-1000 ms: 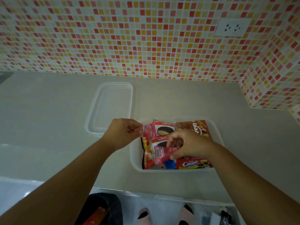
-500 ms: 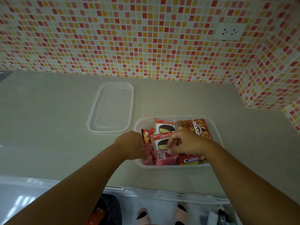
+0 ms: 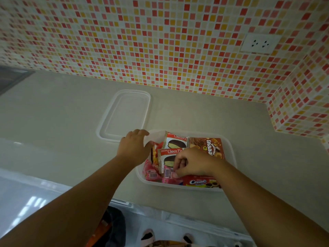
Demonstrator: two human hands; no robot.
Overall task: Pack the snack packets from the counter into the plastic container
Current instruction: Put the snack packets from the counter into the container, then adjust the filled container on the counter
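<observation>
The clear plastic container (image 3: 232, 157) sits on the counter and holds several snack packets. Among them are two Choco Pie packets (image 3: 176, 142), a brown packet (image 3: 212, 146), a red cookie packet (image 3: 201, 181) and pink packets (image 3: 151, 173). My right hand (image 3: 193, 163) is inside the container, fingers pinched on a pink packet (image 3: 168, 173) at the near side. My left hand (image 3: 133, 148) hovers palm down over the container's left rim. Its fingers are spread toward the lid and hold nothing.
The clear lid (image 3: 124, 114) lies flat on the beige counter (image 3: 53, 122) just behind and left of the container. A mosaic-tiled wall (image 3: 160, 41) with a white socket (image 3: 260, 44) closes off the back and right. The counter's front edge runs below my arms.
My left hand has let go of its pink packet, which now lies in the container, and moved up-left toward the lid. My right hand has lowered its pink packet into the container.
</observation>
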